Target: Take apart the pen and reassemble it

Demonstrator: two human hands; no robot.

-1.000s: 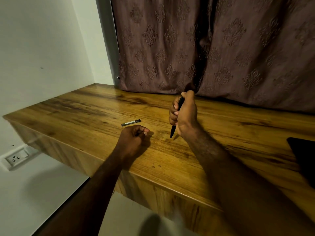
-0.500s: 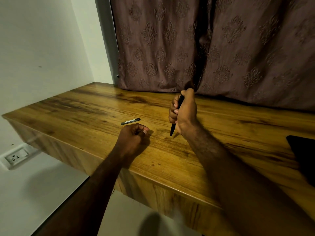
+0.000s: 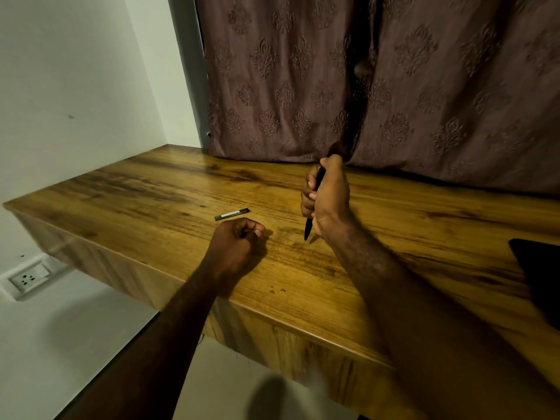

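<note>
While wrapped in a fist around the slim black pen body [image 3: 309,227], right hand [image 3: 328,198] raised just above the glossy brown wood-grain surface [image 3: 157,204], pen held near upright, pointed tip down and close to the wood, whether touching cannot be told. Grip of the right hand closed on the pen body, upper end hidden among the fingers. Left hand [image 3: 235,247] resting knuckles-up on the surface, fingers curled tight; whether anything sits inside that grip cannot be told. Short dark pen piece with a pale band [image 3: 231,214] lying flat just beyond the left hand, apart from it. Patterned mauve curtain [image 3: 303,80] hanging behind. Flat black object [image 3: 539,274] at the right edge. White wall socket [image 3: 27,278] low on the left.
</note>
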